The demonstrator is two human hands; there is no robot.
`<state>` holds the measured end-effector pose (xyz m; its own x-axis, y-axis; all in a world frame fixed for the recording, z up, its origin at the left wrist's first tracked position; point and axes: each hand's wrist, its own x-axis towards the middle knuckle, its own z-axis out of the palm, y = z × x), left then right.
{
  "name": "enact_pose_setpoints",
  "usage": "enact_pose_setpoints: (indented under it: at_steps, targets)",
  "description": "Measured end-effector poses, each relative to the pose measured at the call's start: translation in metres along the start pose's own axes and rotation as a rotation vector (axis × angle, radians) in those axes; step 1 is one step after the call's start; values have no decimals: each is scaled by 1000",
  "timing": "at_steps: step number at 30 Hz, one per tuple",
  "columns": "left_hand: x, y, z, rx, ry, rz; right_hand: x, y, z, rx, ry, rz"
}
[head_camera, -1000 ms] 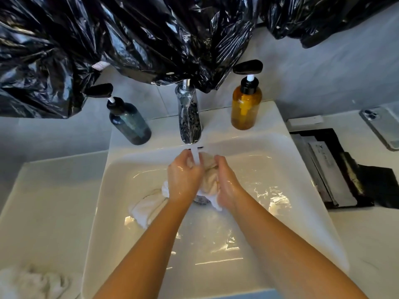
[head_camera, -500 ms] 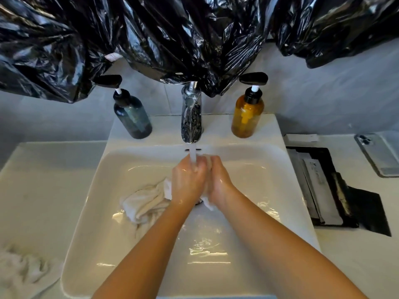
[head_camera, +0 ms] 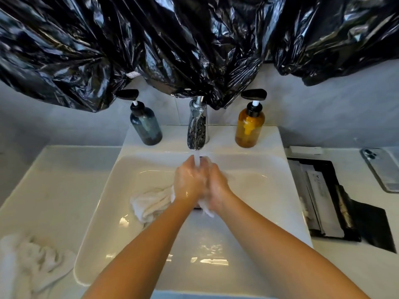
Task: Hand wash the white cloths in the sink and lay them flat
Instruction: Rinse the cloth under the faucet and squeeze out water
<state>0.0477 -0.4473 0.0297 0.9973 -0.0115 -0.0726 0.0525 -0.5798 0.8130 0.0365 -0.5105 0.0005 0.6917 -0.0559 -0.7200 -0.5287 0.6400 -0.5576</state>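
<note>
Water [head_camera: 197, 161] runs from the tap [head_camera: 197, 126] straight onto both hands, which meet under the stream at the back of the sink [head_camera: 97, 234]. The left hand [head_camera: 190, 182] and right hand [head_camera: 218, 186] are pressed against each other with a wad of the white cloth [head_camera: 151, 201] clamped between them. Their fingers [head_camera: 190, 164] lie close together, bent over the wad and pointing toward the tap. Most of the wad is hidden by the hands; a little of it peeks out past the right fingertips and another bit hangs below the right wrist. The rest of the cloth trails out to the left of the left hand and lies crumpled on the wet sink floor.

A second cloth [head_camera: 32, 262] sits bunched on the surface [head_camera: 54, 180], just left of the sink's near corner. A dark bottle [head_camera: 146, 126] and an amber bottle [head_camera: 248, 128] stand on either side of the tap. Black plastic [head_camera: 172, 39] hangs above them. To the right of the sink lie a black tray [head_camera: 323, 197] and a phone [head_camera: 382, 169].
</note>
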Motion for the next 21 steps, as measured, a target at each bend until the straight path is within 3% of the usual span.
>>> enact_pose_setpoints:
  at_steps: [3,7,11,14,16,17,19,21]
  targets:
    - [15,-6,-10,45,-18,46,-9,2,-7,-149,27,-25]
    - [17,-29,-32,70,-282,152,-13,-32,-58,-435,150,-124]
    - [23,-78,-61,652,-458,344,-20,-43,-103,-757,176,-251]
    - [24,-88,-61,1018,-547,410,-23,-40,-100,-1477,299,-329]
    - [24,-83,-57,1139,-565,485,-34,-33,-74,-1781,198,-546]
    - [24,-80,-56,1124,-554,488,-35,-25,-60,-1834,66,-592]
    - [23,-69,-57,870,-488,431,-33,-5,-34,-1969,-76,-561]
    - [18,-57,-60,482,-433,354,-27,3,-20,-1958,16,-560]
